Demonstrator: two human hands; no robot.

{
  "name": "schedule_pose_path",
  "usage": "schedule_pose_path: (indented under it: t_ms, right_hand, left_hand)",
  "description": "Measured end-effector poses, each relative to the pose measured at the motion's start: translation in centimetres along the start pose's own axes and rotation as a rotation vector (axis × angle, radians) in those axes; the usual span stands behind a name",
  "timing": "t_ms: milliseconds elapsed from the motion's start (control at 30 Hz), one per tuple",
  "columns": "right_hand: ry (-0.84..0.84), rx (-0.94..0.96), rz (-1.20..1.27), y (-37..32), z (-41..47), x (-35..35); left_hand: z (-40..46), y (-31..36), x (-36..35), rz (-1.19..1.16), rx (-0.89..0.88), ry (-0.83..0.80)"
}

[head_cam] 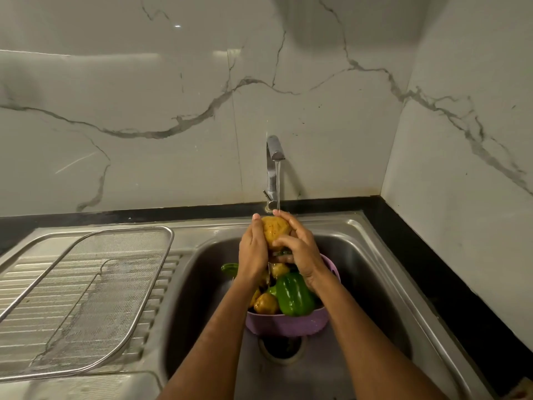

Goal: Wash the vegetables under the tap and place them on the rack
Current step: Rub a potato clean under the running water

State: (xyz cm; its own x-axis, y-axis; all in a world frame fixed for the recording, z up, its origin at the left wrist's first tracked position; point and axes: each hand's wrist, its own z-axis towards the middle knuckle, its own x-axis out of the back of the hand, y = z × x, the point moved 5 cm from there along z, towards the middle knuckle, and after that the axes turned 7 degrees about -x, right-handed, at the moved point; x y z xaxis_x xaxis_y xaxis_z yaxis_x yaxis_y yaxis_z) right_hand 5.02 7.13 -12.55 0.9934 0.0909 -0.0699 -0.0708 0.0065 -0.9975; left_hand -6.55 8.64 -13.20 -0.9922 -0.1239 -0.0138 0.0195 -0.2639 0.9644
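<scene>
A yellow-brown potato (275,230) is held under the stream from the tap (274,166), above the sink (372,255). My left hand (253,249) grips its left side and my right hand (300,246) curls round its right side and front. Below them a purple colander (288,323) stands in the sink basin, holding a green bell pepper (294,294), more potatoes (266,304) and another green vegetable (230,268) at its left edge. The wire mesh rack (86,298) lies on the draining board at the left with nothing on it.
The sink's drain (284,349) shows just in front of the colander. A black counter edge (432,255) runs along the back and right, below marble wall panels. The ribbed steel draining board (17,272) lies under the rack.
</scene>
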Motion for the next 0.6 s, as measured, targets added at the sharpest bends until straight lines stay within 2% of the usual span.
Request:
schedule_pose_path:
  t_ms: [333,467,600]
  right_hand:
    - [0.068,-0.142,0.142,0.7,0.4,-0.5]
    - [0.209,-0.133,0.154,0.7,0.2,-0.4]
    - [0.469,-0.044,0.129,0.4,0.0,0.0]
  left_hand:
    - [-0.1,-1.0,0.3,0.028,0.008,0.073]
    - [-0.6,-1.1,0.3,0.047,0.016,0.119]
    - [-1.3,-0.2,-0.2,0.097,-0.060,0.093]
